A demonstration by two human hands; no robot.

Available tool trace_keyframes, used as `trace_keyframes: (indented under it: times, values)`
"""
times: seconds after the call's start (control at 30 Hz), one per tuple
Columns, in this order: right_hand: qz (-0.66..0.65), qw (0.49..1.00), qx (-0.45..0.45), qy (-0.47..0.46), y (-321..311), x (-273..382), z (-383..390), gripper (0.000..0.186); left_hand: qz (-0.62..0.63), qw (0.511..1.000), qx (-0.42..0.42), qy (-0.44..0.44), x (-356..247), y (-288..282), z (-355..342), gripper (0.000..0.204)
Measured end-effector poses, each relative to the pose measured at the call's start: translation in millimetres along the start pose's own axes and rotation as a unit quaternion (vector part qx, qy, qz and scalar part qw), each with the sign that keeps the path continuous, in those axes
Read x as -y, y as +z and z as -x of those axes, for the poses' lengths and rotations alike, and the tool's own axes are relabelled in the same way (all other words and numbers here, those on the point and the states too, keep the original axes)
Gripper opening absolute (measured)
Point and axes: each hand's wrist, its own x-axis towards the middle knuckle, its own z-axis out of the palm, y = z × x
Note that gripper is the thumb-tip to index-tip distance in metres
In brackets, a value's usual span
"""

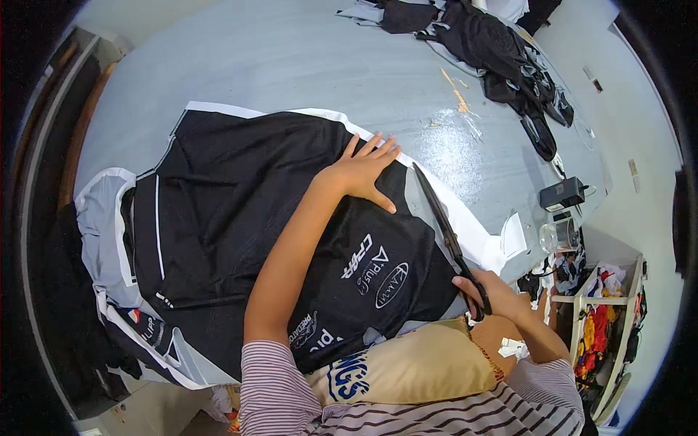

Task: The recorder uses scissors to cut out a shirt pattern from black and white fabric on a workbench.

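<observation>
A black garment with white printing and white edging lies spread over the grey table. My left hand rests flat on its upper right part, fingers spread toward the far edge. In my right hand is a pair of black scissors, gripped by the handles at the garment's right side. The blades point away from me, along the edge between the black cloth and a white strip. Their tips lie a little right of my left hand. Whether the blades hold any cloth, I cannot tell.
A heap of black and grey garments lies at the far right. Near the right edge are a black power adapter and a clear glass. A tan printed cloth covers my lap. Shelves with coloured cloth stand at right.
</observation>
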Motion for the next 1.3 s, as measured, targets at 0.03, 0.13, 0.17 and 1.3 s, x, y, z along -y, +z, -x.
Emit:
trace_keyframes:
  times: [0.03,0.13,0.17,1.3]
  values:
    - [-0.005,1.0,0.008,0.004,-3,-2,0,0.041,-0.003,1.0,-0.008,0.0,1,-1,0,0.125]
    - [-0.032,0.999,0.032,-0.012,-10,-12,4,0.043,-0.014,1.0,0.01,0.008,-1,-2,1,0.119]
    - [-0.048,0.998,0.043,-0.009,-11,-17,6,0.045,0.037,0.999,-0.018,-0.024,-4,0,1,0.11]
    - [0.059,0.993,0.075,-0.064,1,-159,60,0.04,-0.073,0.8,-0.291,-0.519,91,-15,8,0.078]
